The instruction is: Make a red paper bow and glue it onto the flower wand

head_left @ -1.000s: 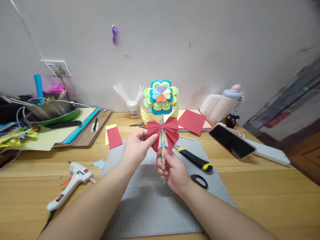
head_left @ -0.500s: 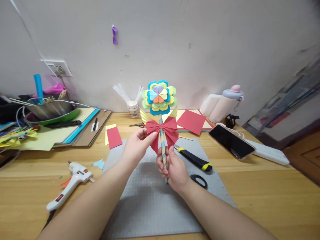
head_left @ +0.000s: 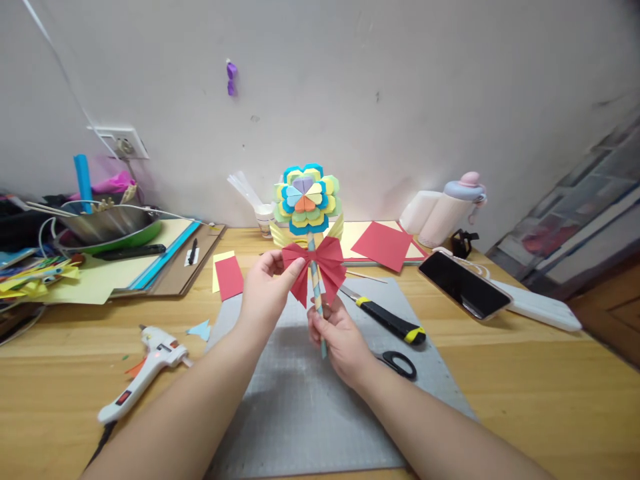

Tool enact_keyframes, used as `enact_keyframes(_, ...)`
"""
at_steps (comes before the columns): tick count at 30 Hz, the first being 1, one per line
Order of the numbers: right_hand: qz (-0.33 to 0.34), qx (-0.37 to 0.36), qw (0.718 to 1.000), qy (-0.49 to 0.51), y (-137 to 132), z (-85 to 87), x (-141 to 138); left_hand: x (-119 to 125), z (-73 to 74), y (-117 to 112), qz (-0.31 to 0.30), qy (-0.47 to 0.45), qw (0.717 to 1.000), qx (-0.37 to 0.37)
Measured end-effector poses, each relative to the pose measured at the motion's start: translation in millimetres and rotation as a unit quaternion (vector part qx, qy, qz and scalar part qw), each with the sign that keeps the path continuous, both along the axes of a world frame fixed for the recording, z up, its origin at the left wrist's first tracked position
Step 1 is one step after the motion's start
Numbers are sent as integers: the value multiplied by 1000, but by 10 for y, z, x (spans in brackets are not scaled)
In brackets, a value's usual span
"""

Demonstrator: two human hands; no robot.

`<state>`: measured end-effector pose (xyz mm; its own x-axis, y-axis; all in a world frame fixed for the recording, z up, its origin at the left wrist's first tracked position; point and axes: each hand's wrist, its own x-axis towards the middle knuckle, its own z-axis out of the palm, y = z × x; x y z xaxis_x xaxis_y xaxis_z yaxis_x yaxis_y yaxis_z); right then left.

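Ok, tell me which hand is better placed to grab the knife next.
Probably the right hand: it is closer to the knife, though it would have to let go of the stick. The left hand pinches the bow, farther away.

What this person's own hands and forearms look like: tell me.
The left hand and right hand wear no gloves, and no ring, watch or bracelet shows. The left forearm and right forearm are bare to the picture's edge, no sleeve in view. No clear markings show either.
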<state>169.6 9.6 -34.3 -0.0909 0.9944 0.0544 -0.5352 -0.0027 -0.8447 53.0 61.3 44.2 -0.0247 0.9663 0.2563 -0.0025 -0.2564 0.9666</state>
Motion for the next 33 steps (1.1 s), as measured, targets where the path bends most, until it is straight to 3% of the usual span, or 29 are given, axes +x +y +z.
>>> enact_keyframes(8, -11, 16, 1000, -10, -14, -135, -85, 66, -11, -75, 123, -12, 992, 13)
enact_keyframes(14, -8, 22, 999, -43, -29, -90, -68, 38, 141, -86, -34, -30, 995, -91)
enact_keyframes(22, -23, 34, 996, -75, -28, -78, -61, -66, 202, -50, -91, -47, 985, -135)
enact_keyframes(33, -54, 8, 993, -100, -31, -64, -55, -11, 123, -40, -86, -99, 983, -131)
